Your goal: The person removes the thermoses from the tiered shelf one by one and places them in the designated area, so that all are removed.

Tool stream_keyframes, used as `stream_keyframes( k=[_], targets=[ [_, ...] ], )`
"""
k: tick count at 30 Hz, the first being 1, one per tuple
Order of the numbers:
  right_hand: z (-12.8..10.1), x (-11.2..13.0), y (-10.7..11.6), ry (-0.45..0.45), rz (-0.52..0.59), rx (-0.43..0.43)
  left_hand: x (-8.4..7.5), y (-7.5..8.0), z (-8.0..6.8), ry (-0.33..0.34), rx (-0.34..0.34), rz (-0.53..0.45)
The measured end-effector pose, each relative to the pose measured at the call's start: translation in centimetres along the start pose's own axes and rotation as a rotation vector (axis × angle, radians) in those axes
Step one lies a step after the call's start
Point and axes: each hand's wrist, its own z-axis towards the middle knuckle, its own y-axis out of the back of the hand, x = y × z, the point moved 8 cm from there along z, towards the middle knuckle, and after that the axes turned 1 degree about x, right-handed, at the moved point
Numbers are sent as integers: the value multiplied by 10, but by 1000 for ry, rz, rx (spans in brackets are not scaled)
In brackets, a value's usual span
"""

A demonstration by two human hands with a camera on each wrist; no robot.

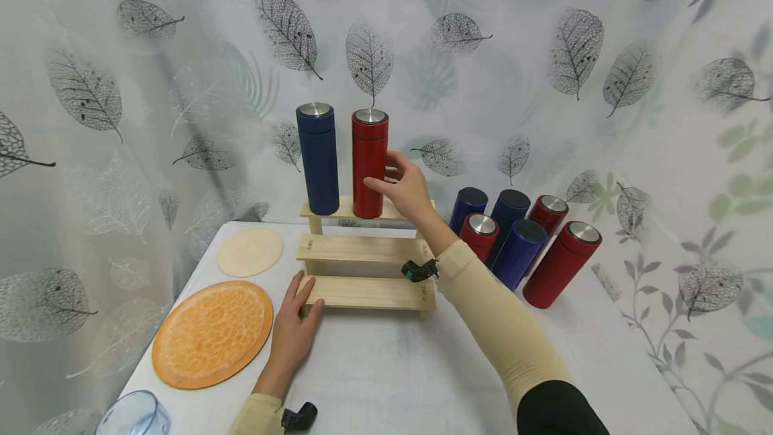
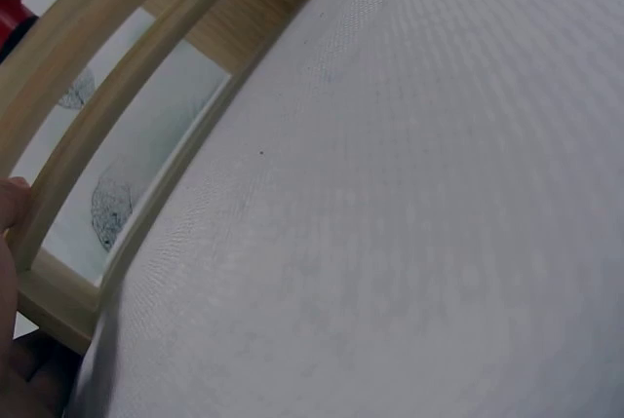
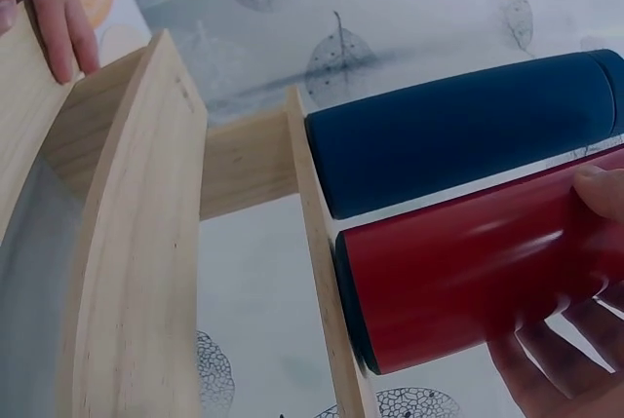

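A three-tier wooden rack [image 1: 368,249] stands on the white table. Its top tier bears a dark blue thermos flask [image 1: 319,163] at the left, with a red thermos flask [image 1: 368,170] upright just to its right. My right hand [image 1: 409,190] holds the red flask from the right, thumb across its front and fingers behind. In the right wrist view the flask's black base [image 3: 356,303] is right at the top board. My left hand [image 1: 292,334] grips the left end of the lowest tier, its thumb over the board's front edge.
Several red and blue flasks [image 1: 561,264] stand together on the table, right of the rack. To the left lie an orange round mat [image 1: 213,334] and a smaller beige disc [image 1: 249,252]. A clear glass container [image 1: 135,415] sits at the near left corner. A leaf-patterned curtain [image 1: 471,99] hangs behind.
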Motion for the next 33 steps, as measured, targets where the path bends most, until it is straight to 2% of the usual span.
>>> stream_keyframes(
  k=[19,33],
  targets=[
    [-25,18,13,36,66,-8,-1,0,1,-6,-5,7],
    [-49,34,22,86,37,3,2,-2,1,4,-6,10]
  ],
)
